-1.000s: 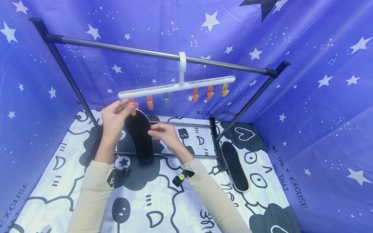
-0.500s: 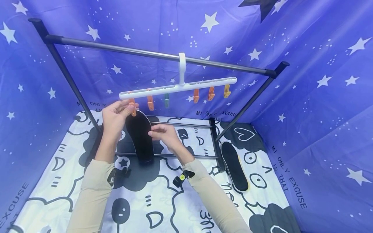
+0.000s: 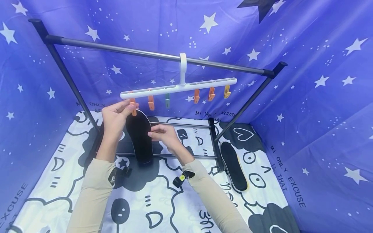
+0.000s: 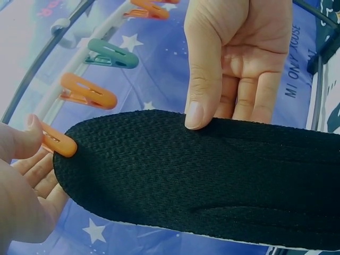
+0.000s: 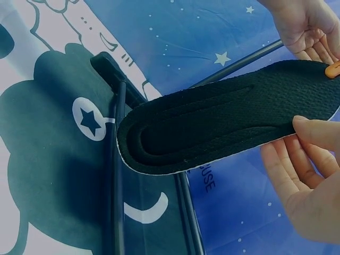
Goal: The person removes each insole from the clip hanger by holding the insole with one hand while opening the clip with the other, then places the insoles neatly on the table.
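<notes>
A black insole hangs toe end up below the left end of a white clip hanger. My left hand pinches the leftmost orange clip, with the thumb on its near side. In the left wrist view, that clip overlaps the tip of the insole. My right hand holds the insole's right edge between thumb and fingers. Seen from the right wrist, the right thumb lies on the upper face of the insole and the fingers go behind it.
The hanger hooks over a dark metal rack bar. Further along it hang more orange clips, a green clip and a yellow clip. A second black insole lies on the patterned cloth, right of the rack's foot.
Both hands keep the same hold on the clip and the insole. The hanger has shifted very slightly to the right.
</notes>
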